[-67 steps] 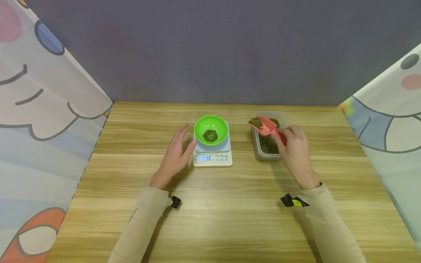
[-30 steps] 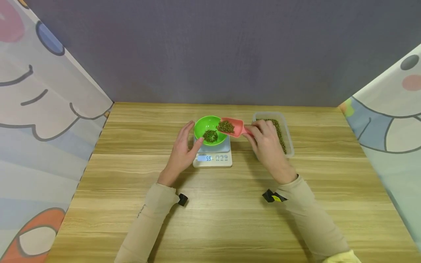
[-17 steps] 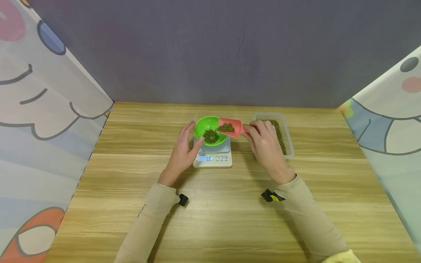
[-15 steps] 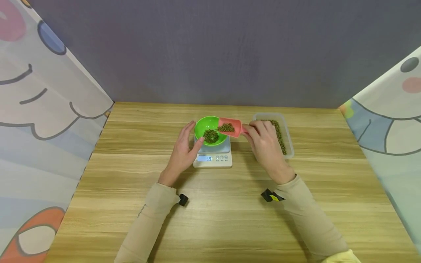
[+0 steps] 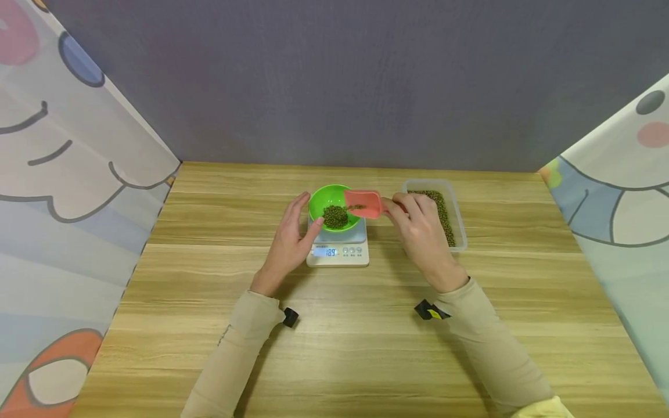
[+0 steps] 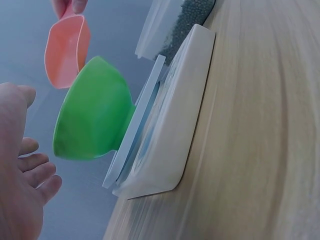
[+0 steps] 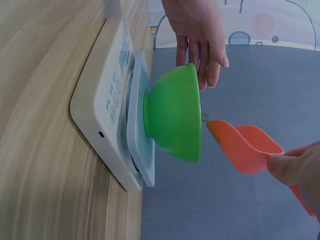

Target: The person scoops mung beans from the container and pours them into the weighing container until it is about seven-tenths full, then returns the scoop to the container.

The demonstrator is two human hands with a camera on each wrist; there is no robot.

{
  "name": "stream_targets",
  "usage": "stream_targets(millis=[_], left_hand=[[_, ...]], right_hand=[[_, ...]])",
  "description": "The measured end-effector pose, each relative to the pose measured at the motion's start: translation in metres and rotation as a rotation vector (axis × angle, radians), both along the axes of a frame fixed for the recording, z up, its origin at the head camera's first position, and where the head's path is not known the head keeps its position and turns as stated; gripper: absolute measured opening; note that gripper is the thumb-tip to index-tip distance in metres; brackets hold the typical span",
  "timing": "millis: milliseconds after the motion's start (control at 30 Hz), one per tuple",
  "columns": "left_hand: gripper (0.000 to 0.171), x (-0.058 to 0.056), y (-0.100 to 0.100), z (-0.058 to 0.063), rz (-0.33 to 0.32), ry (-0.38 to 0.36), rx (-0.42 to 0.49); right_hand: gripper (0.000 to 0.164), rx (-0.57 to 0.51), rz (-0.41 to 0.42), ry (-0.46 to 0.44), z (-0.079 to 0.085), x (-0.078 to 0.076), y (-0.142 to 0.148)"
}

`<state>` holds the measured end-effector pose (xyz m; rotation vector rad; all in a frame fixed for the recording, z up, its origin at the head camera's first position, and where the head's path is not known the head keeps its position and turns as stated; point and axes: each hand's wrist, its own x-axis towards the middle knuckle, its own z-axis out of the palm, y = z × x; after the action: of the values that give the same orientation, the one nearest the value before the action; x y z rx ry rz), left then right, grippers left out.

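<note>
A green bowl (image 5: 328,199) stands on the platform of a kitchen scale (image 5: 338,255), whose display reads about 189. Small green beans (image 5: 335,217) lie in a heap at its bottom. My right hand (image 5: 424,241) pinches the handle of a red scoop (image 5: 368,204), tipped over the bowl's right rim; a few beans remain in the scoop, and some are falling from its lip in the right wrist view. My left hand (image 5: 289,241) is held beside the bowl's left side, fingers extended, apart from it in the left wrist view.
A clear plastic container (image 5: 460,229) of green beans stands right of the scale, partly behind my right hand. The wooden table (image 5: 360,348) ends at a grey wall (image 5: 355,81) behind, with cartoon-printed sheets on both sides.
The scoop came from over the container to the bowl and tilted. Most of its beans have dropped into the bowl, and the display went from 59 to about 189. My left hand moved slightly closer.
</note>
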<state>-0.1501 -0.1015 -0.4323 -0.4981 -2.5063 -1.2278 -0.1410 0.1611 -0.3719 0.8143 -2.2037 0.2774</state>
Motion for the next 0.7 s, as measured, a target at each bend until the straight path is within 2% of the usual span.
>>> stream_targets(millis=[300, 533, 700], left_hand=[[0.065, -0.0006, -0.0026, -0.0005, 0.010, -0.007, 0.006], [0.064, -0.0002, -0.0044, -0.0011, 0.006, -0.006, 0.010], [0.065, 0.0008, -0.0076, -0.0024, 0.002, -0.031, -0.005]], right_hand=[[0.023, -0.009, 0.008, 0.010, -0.0008, -0.0003, 0.0016], [0.020, -0.082, 0.031, -0.015, -0.0027, -0.0004, 0.0047], [0.020, -0.131, 0.019, -0.009, -0.0050, -0.0004, 0.0096]])
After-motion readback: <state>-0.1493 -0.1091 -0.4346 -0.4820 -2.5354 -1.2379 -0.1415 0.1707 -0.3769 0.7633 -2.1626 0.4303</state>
